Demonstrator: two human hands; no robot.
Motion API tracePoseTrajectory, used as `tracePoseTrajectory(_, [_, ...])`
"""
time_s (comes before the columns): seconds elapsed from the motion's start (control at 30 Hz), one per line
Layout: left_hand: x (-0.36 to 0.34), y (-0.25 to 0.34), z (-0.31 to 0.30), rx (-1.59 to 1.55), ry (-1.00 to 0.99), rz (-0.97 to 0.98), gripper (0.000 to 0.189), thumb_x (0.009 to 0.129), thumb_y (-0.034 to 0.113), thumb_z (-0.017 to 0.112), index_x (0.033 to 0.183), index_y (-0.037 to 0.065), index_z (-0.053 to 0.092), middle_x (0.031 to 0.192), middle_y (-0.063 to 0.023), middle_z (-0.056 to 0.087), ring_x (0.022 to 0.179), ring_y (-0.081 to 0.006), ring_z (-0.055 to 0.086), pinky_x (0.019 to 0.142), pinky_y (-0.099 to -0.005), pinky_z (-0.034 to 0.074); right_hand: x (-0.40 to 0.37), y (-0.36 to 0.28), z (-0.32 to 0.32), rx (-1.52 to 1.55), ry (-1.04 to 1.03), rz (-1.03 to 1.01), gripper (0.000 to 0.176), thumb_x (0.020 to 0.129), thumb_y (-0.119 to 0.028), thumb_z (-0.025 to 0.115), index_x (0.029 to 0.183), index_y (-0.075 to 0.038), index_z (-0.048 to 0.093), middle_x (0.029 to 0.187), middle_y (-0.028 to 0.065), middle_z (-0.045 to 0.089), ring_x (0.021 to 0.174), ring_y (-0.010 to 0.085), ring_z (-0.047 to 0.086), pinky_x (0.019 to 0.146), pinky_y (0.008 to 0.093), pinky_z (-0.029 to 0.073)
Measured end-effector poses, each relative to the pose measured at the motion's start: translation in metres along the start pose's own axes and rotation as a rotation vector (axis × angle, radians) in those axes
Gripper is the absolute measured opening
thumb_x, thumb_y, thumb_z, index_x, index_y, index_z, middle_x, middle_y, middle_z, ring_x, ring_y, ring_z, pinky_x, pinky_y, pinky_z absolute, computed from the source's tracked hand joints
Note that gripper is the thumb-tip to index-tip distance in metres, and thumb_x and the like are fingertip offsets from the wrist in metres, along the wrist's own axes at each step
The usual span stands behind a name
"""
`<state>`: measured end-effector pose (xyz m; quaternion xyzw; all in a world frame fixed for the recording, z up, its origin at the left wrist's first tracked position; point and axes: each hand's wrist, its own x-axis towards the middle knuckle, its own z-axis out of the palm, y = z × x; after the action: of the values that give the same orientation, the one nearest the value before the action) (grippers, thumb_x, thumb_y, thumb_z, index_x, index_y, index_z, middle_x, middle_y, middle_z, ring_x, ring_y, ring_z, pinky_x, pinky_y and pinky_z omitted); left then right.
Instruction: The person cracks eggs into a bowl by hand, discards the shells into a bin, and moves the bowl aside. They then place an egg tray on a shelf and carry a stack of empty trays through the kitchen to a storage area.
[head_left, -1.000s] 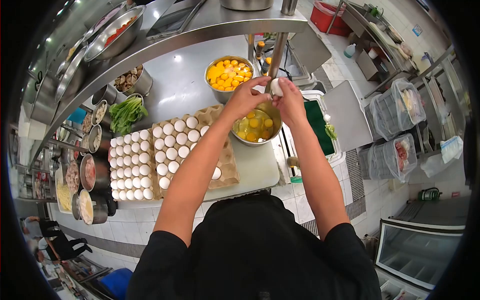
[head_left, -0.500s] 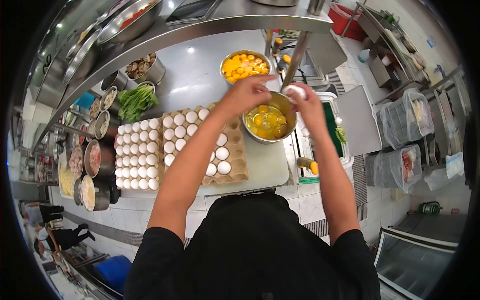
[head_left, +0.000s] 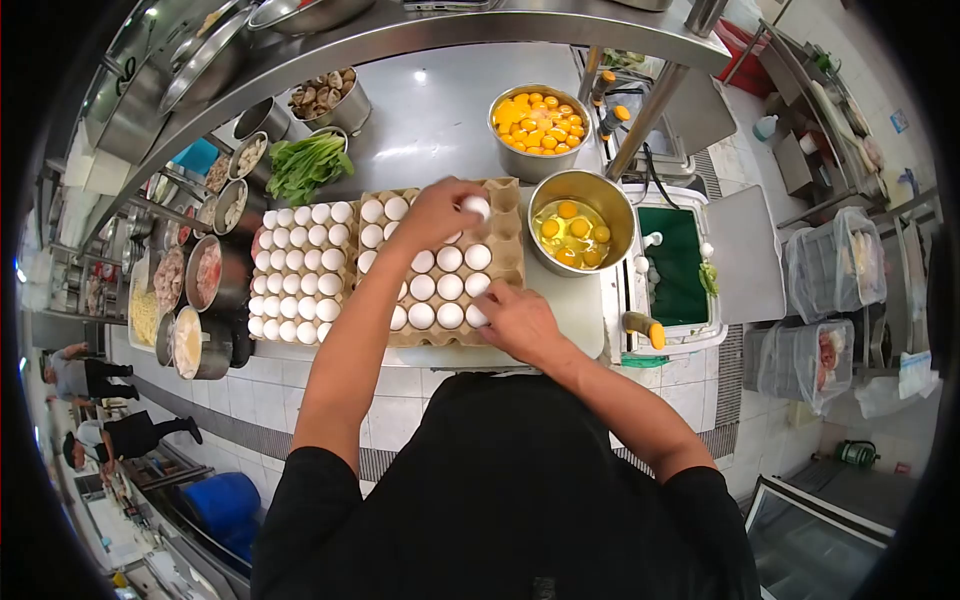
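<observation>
My left hand is closed around a white egg above the right-hand cardboard egg tray. At that tray's near right corner, the fingers of my right hand are closed on another white egg, partly hidden by the fingertips. More white eggs sit in the tray's cups, and several cups along its right side hold none. Right of the tray stands a steel pot with cracked eggs, whites and whole yolks. A second steel pot, full of yolks, is behind it.
A second egg tray stands at left, with leafy greens behind it. A green-lined bin with shells is at right. The overhead steel shelf and its post border the worktop. Two people are far left.
Both hands have moved from over the steel pot down to the egg tray. The eggshell has left my right hand, and each hand now grips an egg. The view has shifted.
</observation>
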<state>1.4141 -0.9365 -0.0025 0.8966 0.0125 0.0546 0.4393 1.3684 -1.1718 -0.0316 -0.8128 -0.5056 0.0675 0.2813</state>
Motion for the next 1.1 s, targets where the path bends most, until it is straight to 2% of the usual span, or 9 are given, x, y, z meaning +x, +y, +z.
tracePoseTrajectory(0.17, [0.012, 0.007, 0.001, -0.765, 0.136, -0.219, 0.019, 0.088, 0.01, 0.049, 0.102, 0.006, 0.061, 0.084, -0.0044, 0.06, 0.07, -0.0125, 0.061, 0.062, -0.0257, 0.05, -0.008, 0.008, -0.011, 0.053, 0.023, 0.076, 0.043, 0.078, -0.021, 0.073, 0.116, -0.007, 0.06, 0.104, 0.0097, 0.062, 0.084, 0.0252, 0.066, 0.075, 0.0368, 0.052])
tracePoseTrajectory(0.23, [0.014, 0.015, 0.008, -0.81, 0.12, -0.293, 0.016, 0.091, 0.013, 0.048, 0.099, 0.007, 0.06, 0.079, -0.0028, 0.06, 0.061, -0.0115, 0.058, 0.053, -0.0245, 0.046, -0.012, 0.027, -0.027, 0.791, 0.094, 0.404, 0.042, 0.08, -0.014, 0.072, 0.118, -0.005, 0.057, 0.107, 0.0067, 0.062, 0.085, 0.0158, 0.064, 0.076, 0.0303, 0.052])
tracePoseTrajectory(0.37, [0.03, 0.03, 0.043, -0.813, 0.086, -0.319, 0.013, 0.094, 0.016, 0.054, 0.095, 0.006, 0.062, 0.076, -0.0021, 0.061, 0.059, -0.0104, 0.057, 0.051, -0.0245, 0.046, 0.004, 0.094, -0.086, 0.936, 0.753, 0.434, 0.042, 0.086, -0.002, 0.063, 0.127, -0.004, 0.054, 0.115, 0.0092, 0.06, 0.096, 0.0153, 0.063, 0.08, 0.0278, 0.055])
tracePoseTrajectory(0.47, [0.045, 0.058, 0.067, -0.74, 0.006, -0.226, 0.021, 0.091, 0.014, 0.059, 0.108, 0.003, 0.065, 0.089, -0.0028, 0.063, 0.061, -0.009, 0.056, 0.052, -0.0238, 0.046, 0.03, 0.139, -0.126, 1.252, 1.073, 0.502, 0.031, 0.095, -0.015, 0.059, 0.122, -0.007, 0.048, 0.099, 0.0081, 0.057, 0.081, 0.0154, 0.06, 0.063, 0.026, 0.054])
tracePoseTrajectory(0.6, [0.07, 0.084, 0.09, -0.609, -0.067, -0.149, 0.033, 0.09, 0.016, 0.062, 0.12, 0.003, 0.064, 0.104, -0.0018, 0.062, 0.062, -0.007, 0.054, 0.052, -0.0227, 0.044, 0.067, 0.166, -0.134, 1.033, 1.483, 0.718, 0.036, 0.098, -0.027, 0.054, 0.129, -0.01, 0.046, 0.095, 0.0044, 0.056, 0.063, 0.0115, 0.051, 0.054, 0.0265, 0.045])
tracePoseTrajectory(0.63, [0.074, 0.088, 0.095, -0.55, -0.065, -0.129, 0.033, 0.09, 0.017, 0.063, 0.12, 0.004, 0.064, 0.104, -0.0012, 0.062, 0.062, -0.0066, 0.054, 0.052, -0.0227, 0.044, 0.071, 0.168, -0.133, 1.034, 1.484, 0.716, 0.036, 0.098, -0.027, 0.054, 0.129, -0.01, 0.046, 0.095, 0.0044, 0.056, 0.063, 0.0115, 0.051, 0.054, 0.0265, 0.045])
tracePoseTrajectory(0.7, [0.081, 0.092, 0.101, -0.523, -0.064, -0.101, 0.037, 0.088, 0.018, 0.066, 0.123, 0.005, 0.064, 0.106, -0.0007, 0.062, 0.063, -0.0059, 0.055, 0.053, -0.0227, 0.045, 0.073, 0.175, -0.133, 1.27, 0.996, 0.658, 0.037, 0.098, -0.026, 0.055, 0.13, -0.009, 0.047, 0.091, 0.003, 0.056, 0.062, 0.0103, 0.05, 0.055, 0.0256, 0.045])
tracePoseTrajectory(0.87, [0.096, 0.096, 0.103, -0.437, -0.018, 0.205, 0.047, 0.082, 0.016, 0.073, 0.127, 0.008, 0.063, 0.106, -0.0018, 0.066, 0.074, -0.0072, 0.06, 0.064, -0.0226, 0.049, 0.031, 0.149, -0.146, 1.491, 0.731, 0.469, 0.03, 0.099, -0.021, 0.057, 0.125, -0.007, 0.054, 0.088, 0.0017, 0.062, 0.065, 0.0101, 0.056, 0.057, 0.0253, 0.046])
tracePoseTrajectory(1.1, [0.088, 0.099, 0.085, -0.19, -0.262, 0.142, 0.043, 0.076, 0.013, 0.074, 0.118, 0.008, 0.069, 0.096, -0.0046, 0.071, 0.081, -0.0096, 0.063, 0.074, -0.0259, 0.051, 0.016, 0.138, -0.145, 1.389, 0.227, 0.558, 0.03, 0.099, -0.02, 0.058, 0.123, -0.003, 0.061, 0.087, 0.0006, 0.064, 0.065, 0.0098, 0.059, 0.059, 0.0248, 0.05])
